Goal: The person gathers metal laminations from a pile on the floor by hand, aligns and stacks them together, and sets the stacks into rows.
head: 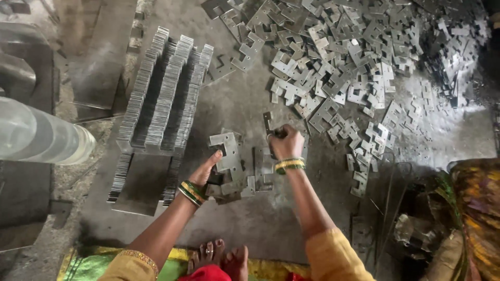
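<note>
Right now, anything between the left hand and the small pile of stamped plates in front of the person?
Nothing visible. The left hand already touches the upright plate at the small pile. The right hand has its grip on another plate beside it. The stacked rows stand off to the left.

Left hand (204,169) fingers spread, palm up, right hand (286,143) fisted, grip closed
</note>
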